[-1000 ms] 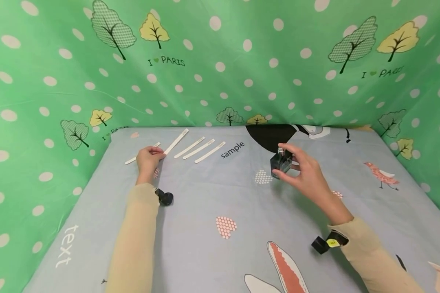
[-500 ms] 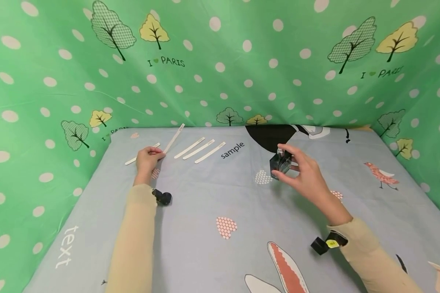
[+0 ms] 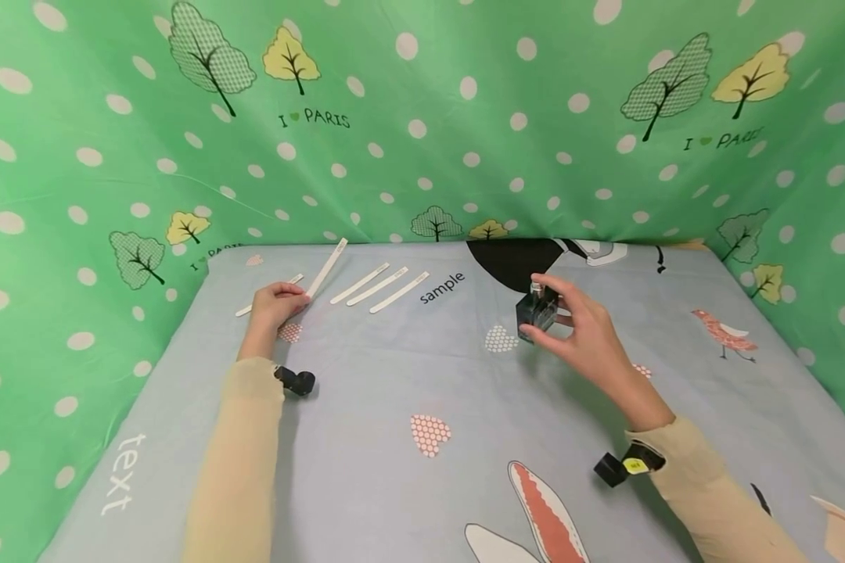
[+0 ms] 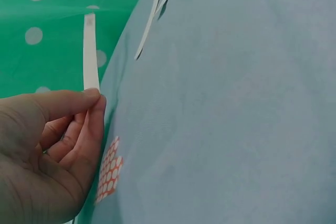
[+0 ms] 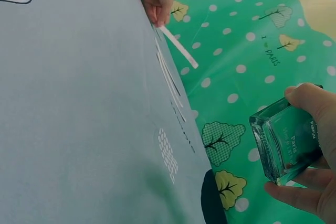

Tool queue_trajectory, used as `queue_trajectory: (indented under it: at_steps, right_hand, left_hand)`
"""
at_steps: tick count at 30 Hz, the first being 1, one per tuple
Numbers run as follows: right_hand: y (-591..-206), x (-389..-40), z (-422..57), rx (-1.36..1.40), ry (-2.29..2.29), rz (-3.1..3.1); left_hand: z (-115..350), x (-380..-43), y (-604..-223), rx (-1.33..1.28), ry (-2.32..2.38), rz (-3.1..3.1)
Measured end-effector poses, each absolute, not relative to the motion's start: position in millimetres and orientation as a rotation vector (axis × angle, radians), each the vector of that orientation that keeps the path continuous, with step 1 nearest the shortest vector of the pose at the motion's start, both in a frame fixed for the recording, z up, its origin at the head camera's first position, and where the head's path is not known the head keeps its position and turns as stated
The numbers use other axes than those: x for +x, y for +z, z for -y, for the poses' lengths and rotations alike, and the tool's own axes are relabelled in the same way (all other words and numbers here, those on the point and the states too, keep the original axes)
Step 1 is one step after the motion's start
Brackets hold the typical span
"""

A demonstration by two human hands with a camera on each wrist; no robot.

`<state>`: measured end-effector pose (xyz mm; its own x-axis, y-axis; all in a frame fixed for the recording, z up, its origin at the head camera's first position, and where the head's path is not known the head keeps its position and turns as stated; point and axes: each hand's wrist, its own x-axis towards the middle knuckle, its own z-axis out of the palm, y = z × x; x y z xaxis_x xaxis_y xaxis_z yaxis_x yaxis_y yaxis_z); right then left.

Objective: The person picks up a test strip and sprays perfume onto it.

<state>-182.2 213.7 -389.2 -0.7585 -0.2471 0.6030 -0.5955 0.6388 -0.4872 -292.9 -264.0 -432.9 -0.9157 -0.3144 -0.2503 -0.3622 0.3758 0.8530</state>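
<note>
My left hand point(image 3: 275, 306) pinches one end of a white paper test strip point(image 4: 90, 51) between thumb and forefinger; the strip's far end points up and away. My right hand point(image 3: 587, 336) holds a dark glass perfume bottle point(image 3: 536, 314) above the cloth, forefinger on the silver spray top point(image 3: 535, 287) and thumb under the base. The right wrist view shows the bottle's flat glass side with small print. Another strip point(image 3: 245, 310) lies on the cloth, partly behind my left hand. Several more strips point(image 3: 378, 287) lie side by side to the right of the held one.
A grey-blue printed cloth point(image 3: 366, 367) covers the table, with hearts, a bird and the word "sample" on it. Behind and at the sides hangs a green dotted curtain point(image 3: 387, 180). Each wrist wears a small black camera, as on the left wrist point(image 3: 296, 381).
The strip in my left hand has risen off the cloth, and that hand has shifted slightly left. My right hand keeps the bottle in nearly the same place.
</note>
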Motion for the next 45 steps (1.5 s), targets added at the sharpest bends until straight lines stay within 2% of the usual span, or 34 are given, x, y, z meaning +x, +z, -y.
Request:
queue_trajectory:
  at_steps: [14,33,45]
  right_hand:
    - [-390,-182,-214,0.656,0.965,2.376]
    - [-391,-183,-212,0.669,0.977,2.386]
    - [-391,-184,-211,0.659,0.991,2.388]
  left_hand:
    - [264,-288,-421,-0.457,1.631,-2.542]
    - [251,-276,-397,-0.374,1.505,-2.54]
    - [235,-270,-386,-0.276,1.667,-2.45]
